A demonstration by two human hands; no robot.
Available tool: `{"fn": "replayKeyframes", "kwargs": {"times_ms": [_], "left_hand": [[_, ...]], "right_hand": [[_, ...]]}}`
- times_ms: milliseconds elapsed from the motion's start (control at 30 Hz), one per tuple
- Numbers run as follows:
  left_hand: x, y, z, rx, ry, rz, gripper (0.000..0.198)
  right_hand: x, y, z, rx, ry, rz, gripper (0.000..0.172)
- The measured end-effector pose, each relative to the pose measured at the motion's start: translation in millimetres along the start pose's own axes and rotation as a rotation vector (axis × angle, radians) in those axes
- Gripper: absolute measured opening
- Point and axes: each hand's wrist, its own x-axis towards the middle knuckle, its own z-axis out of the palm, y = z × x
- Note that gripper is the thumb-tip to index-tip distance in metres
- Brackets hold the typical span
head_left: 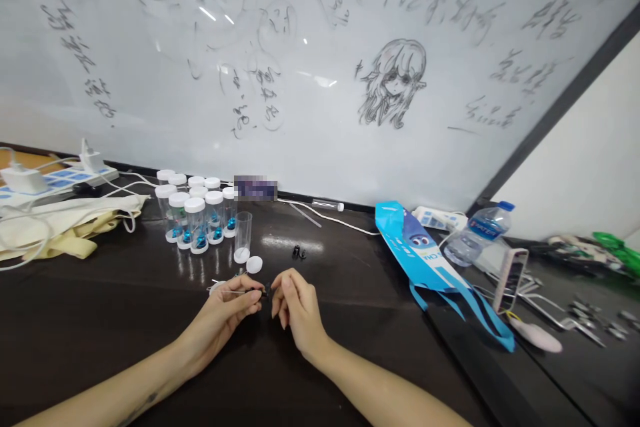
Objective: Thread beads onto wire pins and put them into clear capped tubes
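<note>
My left hand [231,307] pinches a small dark piece [266,291] between thumb and fingertips. A thin pale strand runs back from it across the fingers. My right hand [299,310] curls close on the other side, its fingertips bent toward the dark piece; whether they grip any of it is hidden. Just beyond the left hand stand an uncapped clear tube [243,235] and a loose white cap [254,265]. A few small black parts [299,252] lie past the right hand. Another white round thing [217,287] is partly covered by my left fingers.
Several white-capped clear tubes [198,227] with blue contents stand back left, near cream cloth [75,227] and a power strip [65,177]. To the right are a blue bag [415,253], a water bottle [483,233] and a phone [510,280]. A whiteboard [310,140] rises behind.
</note>
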Motion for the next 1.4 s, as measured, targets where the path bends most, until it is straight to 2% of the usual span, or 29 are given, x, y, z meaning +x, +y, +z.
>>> {"fn": "replayKeyframes", "kwargs": {"times_ms": [300, 567, 800, 933, 1133, 1400], "left_hand": [[2.1, -0.8, -1.2, 0.021, 0.011, 0.006, 0.011], [2.3, -0.9, -1.7, 0.011, -0.006, 0.009, 0.009], [2.5, 1.7, 1.7, 0.002, -0.002, 0.002, 0.010], [2.7, 0.0, -0.6, -0.009, 0.007, -0.008, 0.011], [2.4, 0.6, 1.0, -0.003, 0.044, -0.008, 0.014], [1.5, 2.0, 2.3, 0.002, 0.045, -0.017, 0.016]], "right_hand": [[-2.3, -1.3, -0.9, -0.142, -0.051, -0.024, 0.044], [-2.3, -2.5, -1.3, -0.272, -0.144, -0.031, 0.031], [-1.9, -2.9, -1.0, -0.255, -0.154, -0.011, 0.041], [-2.1, -3.7, -1.0, -0.227, -0.138, -0.004, 0.043], [-2.6, -4.7, -0.3, -0.138, -0.028, -0.032, 0.038], [-2.9, -3.4, -0.2, -0.159, -0.023, -0.022, 0.042]]}}
